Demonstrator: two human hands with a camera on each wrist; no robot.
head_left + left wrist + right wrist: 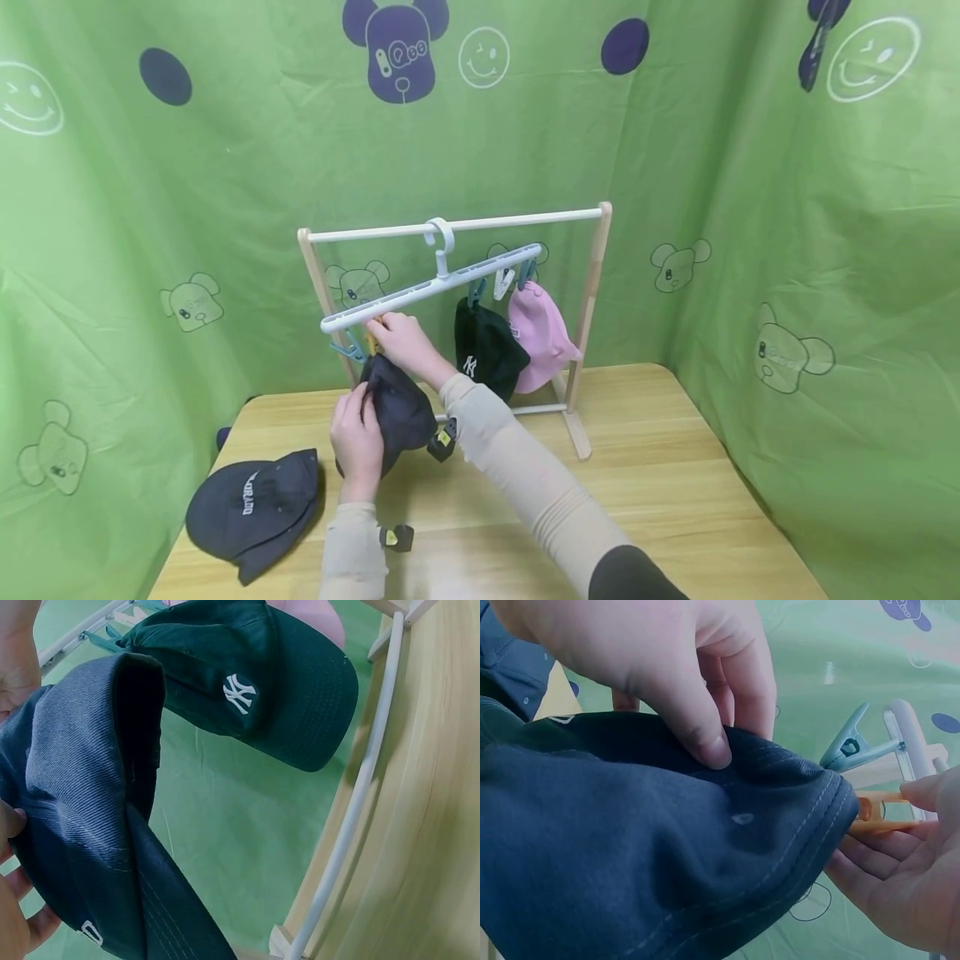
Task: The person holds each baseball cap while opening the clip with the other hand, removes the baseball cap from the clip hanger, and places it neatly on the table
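A dark navy cap hangs below the left end of a pale hanger. My left hand holds it, the thumb pressing on the cloth near the rim in the right wrist view. My right hand pinches an orange clip that hangs from the hanger bar. The cap's stitched edge is right at the clip's mouth. Just outside it, a light blue clip hangs with nothing in it. Farther along the hanger, a dark green cap and a pink cap hang from teal clips.
The hanger hooks over the top rail of a wooden-legged rack. An unused white clip hangs between the green and pink caps. Another dark cap lies at the table's left. Green printed curtain surrounds the wooden table.
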